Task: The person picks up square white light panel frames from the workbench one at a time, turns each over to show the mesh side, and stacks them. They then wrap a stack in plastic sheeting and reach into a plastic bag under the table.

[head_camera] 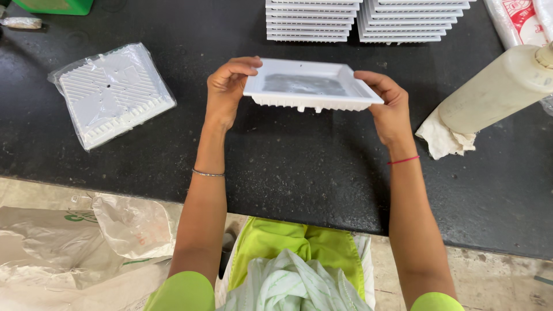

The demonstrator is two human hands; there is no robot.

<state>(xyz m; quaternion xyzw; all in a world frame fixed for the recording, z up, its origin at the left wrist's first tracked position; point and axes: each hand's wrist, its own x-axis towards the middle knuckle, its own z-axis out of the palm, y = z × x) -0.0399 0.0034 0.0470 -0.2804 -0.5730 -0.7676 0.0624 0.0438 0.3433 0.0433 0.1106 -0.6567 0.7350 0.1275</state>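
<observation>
Head view, looking down over a black worktop [288,173]: both hands hold a shallow white square plastic tray [311,86] up above the surface, one hand at each side edge. The left hand [226,92] curls over the tray's left rim, its fingers [242,64] bent and close together along the top edge, the thumb tucked beneath where it is mostly hidden. The right hand [389,109] grips the right rim in the same way, fingers pressed together along the edge and the palm below the corner. The tray sits between the two hands, tilted slightly so that its open hollow faces up and toward the camera; a greyish patch shows on its inner floor, and small ribs and pegs line its near underside. It touches nothing but the fingers. On the worktop to the left lies a similar white ribbed square part in a clear plastic bag [112,93], well apart from the hands. Two stacks of white trays [363,20] stand at the far edge, behind the held one. To the right lies a cream plastic bottle [495,89] on its side, resting over a crumpled white cloth [443,138].
</observation>
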